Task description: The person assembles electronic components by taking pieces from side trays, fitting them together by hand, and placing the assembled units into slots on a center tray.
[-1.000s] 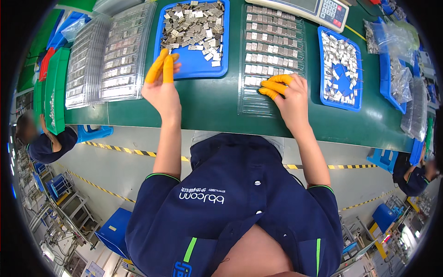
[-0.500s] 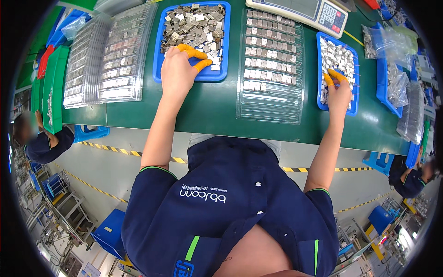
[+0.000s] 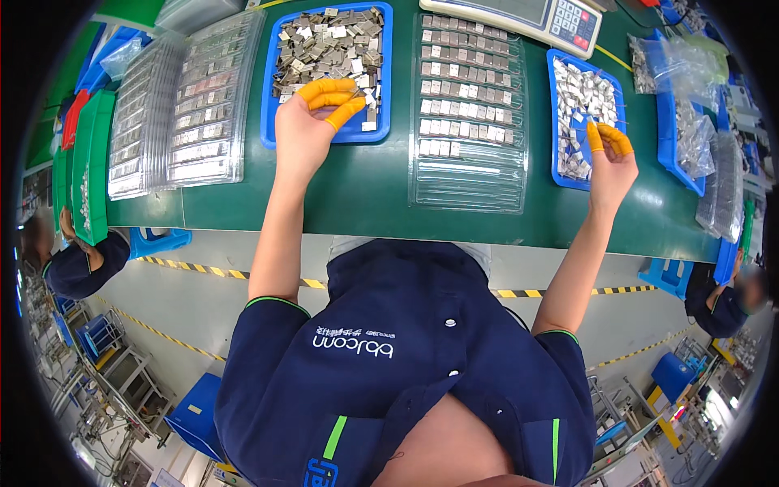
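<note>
My left hand (image 3: pixel 312 122), with yellow finger cots, is over the near part of a blue tray (image 3: pixel 266 122) heaped with small silver metal pieces (image 3: pixel 324 45). Its thumb and fingertips pinch a small metal piece (image 3: pixel 359 95). At the right, my right hand (image 3: pixel 611 162) is at the near right edge of a smaller blue tray (image 3: pixel 560 180) of small white pieces (image 3: pixel 584 91). Its yellow-covered fingers are bent close together; whatever they hold is too small to make out. Between the hands lies a clear plastic tray (image 3: pixel 466 195) with rows of small pieces, its nearest filled row only partly occupied.
A scale (image 3: pixel 560 28) stands behind the clear tray. Stacked filled clear trays (image 3: pixel 174 114) lie at the left beside a green bin (image 3: pixel 96 162). Another blue tray (image 3: pixel 667 138) with bagged parts is at the far right. Other people sit at both sides.
The view has shifted slightly. My left fingers have closed on a metal piece. My right hand has moved right, from over the white pieces to the tray's edge.
</note>
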`<state>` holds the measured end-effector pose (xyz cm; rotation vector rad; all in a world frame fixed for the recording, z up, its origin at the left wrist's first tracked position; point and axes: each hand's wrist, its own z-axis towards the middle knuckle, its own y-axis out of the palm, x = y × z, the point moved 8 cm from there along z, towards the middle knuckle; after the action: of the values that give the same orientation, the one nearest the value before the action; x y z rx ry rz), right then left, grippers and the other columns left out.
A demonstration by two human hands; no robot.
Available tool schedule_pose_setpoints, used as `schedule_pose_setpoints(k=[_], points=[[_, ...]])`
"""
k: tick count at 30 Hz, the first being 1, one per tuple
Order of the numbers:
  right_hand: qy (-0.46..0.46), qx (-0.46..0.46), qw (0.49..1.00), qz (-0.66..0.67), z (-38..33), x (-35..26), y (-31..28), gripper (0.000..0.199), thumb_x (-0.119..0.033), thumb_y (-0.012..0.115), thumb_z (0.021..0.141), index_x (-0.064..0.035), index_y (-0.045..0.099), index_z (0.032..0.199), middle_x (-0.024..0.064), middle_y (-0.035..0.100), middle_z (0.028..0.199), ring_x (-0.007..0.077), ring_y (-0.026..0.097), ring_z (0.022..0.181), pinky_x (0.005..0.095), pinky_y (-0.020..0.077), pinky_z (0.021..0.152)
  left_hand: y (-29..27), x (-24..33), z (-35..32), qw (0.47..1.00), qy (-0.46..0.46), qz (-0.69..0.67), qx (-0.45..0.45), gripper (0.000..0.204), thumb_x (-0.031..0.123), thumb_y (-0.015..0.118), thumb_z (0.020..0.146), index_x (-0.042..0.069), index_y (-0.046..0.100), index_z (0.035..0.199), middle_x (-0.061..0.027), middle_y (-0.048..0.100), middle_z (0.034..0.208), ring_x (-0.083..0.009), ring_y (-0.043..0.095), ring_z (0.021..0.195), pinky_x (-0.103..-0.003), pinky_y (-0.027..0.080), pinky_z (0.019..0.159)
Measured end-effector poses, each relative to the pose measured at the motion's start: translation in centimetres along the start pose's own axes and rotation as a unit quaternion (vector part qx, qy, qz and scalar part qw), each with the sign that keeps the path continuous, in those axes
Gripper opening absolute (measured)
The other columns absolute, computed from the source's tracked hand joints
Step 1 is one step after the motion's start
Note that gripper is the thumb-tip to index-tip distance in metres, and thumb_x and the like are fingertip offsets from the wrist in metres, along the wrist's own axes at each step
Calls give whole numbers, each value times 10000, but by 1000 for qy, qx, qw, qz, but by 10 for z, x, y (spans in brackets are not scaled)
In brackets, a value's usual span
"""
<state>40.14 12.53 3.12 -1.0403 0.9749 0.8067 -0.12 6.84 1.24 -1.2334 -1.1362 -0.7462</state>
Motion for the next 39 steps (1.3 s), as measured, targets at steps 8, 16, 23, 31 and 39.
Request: schedule_pose_setpoints(k=[8,16,23,31,39], points=[[2,-135,982,132,-53,-54,80,243,-7,649,769,-3,631,1011,55,642,927,109,590,842,228,466,760,69,27,-29,925,-82,-324,-178,274,64,600,824,-33,587,1080,-174,643,923,-185,656,662,-204,523,527],[-37,-201,972,117,-87,-79,117,222,40,648,741,27,632,963,81,642,949,151,598,871,256,456,813,85,37,-36,932,-54,-319,-163,291,-45,638,759,-67,591,1045,-157,635,968,-208,639,872,-291,523,806],[-306,-102,945,-44,-108,-128,112,253,23,693,668,-42,674,911,82,635,859,218,610,751,283,492,657,70,42,-58,908,-12,-419,-4,327,-75,633,751,-79,562,1070,-158,635,965,-209,631,886,-300,525,802],[-112,-169,975,88,-90,-108,115,227,6,682,717,-25,668,942,68,678,872,123,642,772,234,490,718,63,29,-54,959,-3,-282,-42,308,-73,622,763,-65,580,1068,-150,643,952,-195,630,883,-283,516,799],[-54,-219,970,89,-92,-92,114,177,17,686,716,16,665,891,73,670,858,134,627,797,239,481,750,65,32,-57,961,-14,-273,-51,228,-60,639,753,-60,630,981,-125,646,967,-170,631,869,-270,506,813]])
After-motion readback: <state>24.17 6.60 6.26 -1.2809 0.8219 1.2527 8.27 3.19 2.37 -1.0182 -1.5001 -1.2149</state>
